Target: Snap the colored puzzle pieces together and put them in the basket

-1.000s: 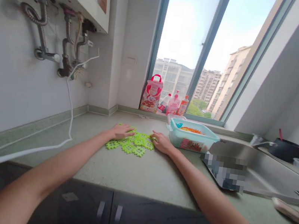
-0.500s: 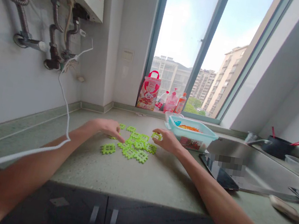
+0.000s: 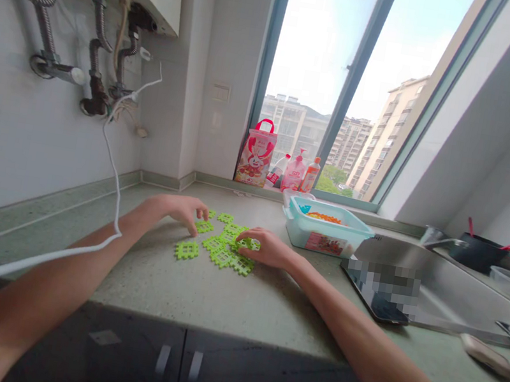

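Note:
Several lime-green plastic interlocking tiles (image 3: 224, 257), square and lattice-like with notched edges, lie in a loose, overlapping group on the counter. My left hand (image 3: 181, 210) is at the group's left side, its thumb and fingers apart around the near side of a tile (image 3: 204, 227); it holds nothing that I can see. One separate tile (image 3: 186, 250) lies flat just in front of it. My right hand (image 3: 265, 247) is low over the right side of the group, thumb and fingers closed on a green tile (image 3: 254, 244), which is partly hidden by the fingers.
A pale teal tub (image 3: 320, 237) with orange pieces inside stands right of the tiles. Beyond it are a dark phone (image 3: 377, 294) and a steel sink (image 3: 451, 299). Bottles and a pink package (image 3: 256, 159) line the windowsill. A white cable (image 3: 114, 162) crosses my left forearm.
My right hand has moved left and down over the group with its tile. My left hand has drawn slightly back and its fingers have curled, uncovering a tile.

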`<state>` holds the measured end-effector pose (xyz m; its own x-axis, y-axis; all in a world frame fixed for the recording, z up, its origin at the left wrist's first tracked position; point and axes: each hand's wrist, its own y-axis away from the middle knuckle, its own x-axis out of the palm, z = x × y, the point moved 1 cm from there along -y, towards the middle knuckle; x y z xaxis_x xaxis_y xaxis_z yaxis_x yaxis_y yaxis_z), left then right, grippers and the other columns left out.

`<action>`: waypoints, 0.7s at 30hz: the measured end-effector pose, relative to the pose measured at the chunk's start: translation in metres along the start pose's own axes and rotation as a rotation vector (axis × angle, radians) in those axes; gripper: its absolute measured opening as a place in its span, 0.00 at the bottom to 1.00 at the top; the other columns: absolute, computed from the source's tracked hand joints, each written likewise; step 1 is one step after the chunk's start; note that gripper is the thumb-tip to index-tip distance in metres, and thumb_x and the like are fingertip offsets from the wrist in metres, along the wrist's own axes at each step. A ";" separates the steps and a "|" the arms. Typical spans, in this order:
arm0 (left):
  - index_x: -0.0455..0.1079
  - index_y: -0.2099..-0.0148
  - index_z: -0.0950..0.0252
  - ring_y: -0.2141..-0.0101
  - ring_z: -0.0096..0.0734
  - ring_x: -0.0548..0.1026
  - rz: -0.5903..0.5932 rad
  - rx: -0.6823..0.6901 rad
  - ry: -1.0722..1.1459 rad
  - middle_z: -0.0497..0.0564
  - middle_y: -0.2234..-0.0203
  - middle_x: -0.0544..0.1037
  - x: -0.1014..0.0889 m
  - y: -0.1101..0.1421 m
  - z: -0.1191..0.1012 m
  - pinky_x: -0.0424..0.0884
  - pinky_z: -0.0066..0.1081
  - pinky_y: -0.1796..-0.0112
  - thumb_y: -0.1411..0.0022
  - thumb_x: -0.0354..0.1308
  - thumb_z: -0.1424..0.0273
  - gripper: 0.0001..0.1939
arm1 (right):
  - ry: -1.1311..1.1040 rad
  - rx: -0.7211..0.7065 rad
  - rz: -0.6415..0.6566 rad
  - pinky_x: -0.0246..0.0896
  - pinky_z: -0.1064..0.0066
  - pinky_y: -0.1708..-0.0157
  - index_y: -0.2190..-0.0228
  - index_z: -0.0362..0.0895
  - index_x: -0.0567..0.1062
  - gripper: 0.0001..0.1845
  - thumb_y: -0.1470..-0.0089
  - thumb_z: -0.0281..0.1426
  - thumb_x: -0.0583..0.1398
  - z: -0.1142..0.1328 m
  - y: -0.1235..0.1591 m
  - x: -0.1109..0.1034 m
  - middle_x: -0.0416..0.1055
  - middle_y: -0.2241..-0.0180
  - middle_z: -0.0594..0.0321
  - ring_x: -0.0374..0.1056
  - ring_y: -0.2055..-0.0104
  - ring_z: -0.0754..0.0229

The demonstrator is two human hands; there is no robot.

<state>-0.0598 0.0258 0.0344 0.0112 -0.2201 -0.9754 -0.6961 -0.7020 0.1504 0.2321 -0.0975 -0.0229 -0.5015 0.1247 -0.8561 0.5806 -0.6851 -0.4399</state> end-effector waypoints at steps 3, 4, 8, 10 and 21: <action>0.73 0.37 0.59 0.55 0.43 0.79 0.026 0.015 -0.019 0.54 0.45 0.78 0.003 -0.004 0.001 0.72 0.31 0.57 0.56 0.71 0.51 0.44 | 0.038 0.025 -0.011 0.68 0.63 0.49 0.55 0.48 0.83 0.13 0.42 0.35 0.67 0.002 0.000 -0.002 0.81 0.57 0.57 0.77 0.54 0.54; 0.74 0.38 0.60 0.55 0.43 0.79 0.025 0.018 -0.022 0.54 0.47 0.79 0.005 -0.005 0.001 0.72 0.31 0.58 0.55 0.70 0.50 0.43 | 0.060 0.028 -0.022 0.68 0.63 0.50 0.55 0.48 0.83 0.13 0.43 0.34 0.67 0.003 0.000 -0.004 0.81 0.57 0.57 0.77 0.54 0.54; 0.76 0.42 0.63 0.59 0.41 0.79 -0.003 -0.004 0.002 0.54 0.54 0.82 0.010 -0.010 0.000 0.70 0.31 0.61 0.54 0.68 0.50 0.38 | 0.154 0.059 -0.161 0.67 0.63 0.49 0.55 0.49 0.82 0.14 0.45 0.36 0.68 0.006 0.002 -0.021 0.81 0.57 0.57 0.77 0.55 0.53; 0.76 0.46 0.64 0.59 0.41 0.78 -0.025 -0.003 0.014 0.54 0.55 0.82 0.012 -0.011 0.002 0.69 0.31 0.62 0.55 0.69 0.50 0.36 | 0.186 0.107 -0.228 0.67 0.65 0.51 0.54 0.49 0.82 0.15 0.44 0.38 0.68 0.006 0.006 -0.035 0.81 0.57 0.58 0.77 0.56 0.54; 0.74 0.44 0.62 0.61 0.37 0.76 0.112 0.204 0.319 0.53 0.55 0.79 0.010 -0.004 -0.031 0.71 0.30 0.62 0.55 0.73 0.51 0.38 | 0.199 0.283 0.173 0.63 0.73 0.64 0.59 0.47 0.82 0.18 0.52 0.40 0.71 -0.005 0.017 -0.036 0.81 0.62 0.61 0.75 0.63 0.58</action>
<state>-0.0345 0.0054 0.0287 0.1270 -0.5100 -0.8508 -0.8336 -0.5197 0.1870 0.2630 -0.1097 -0.0006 -0.2611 0.1075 -0.9593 0.4318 -0.8758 -0.2157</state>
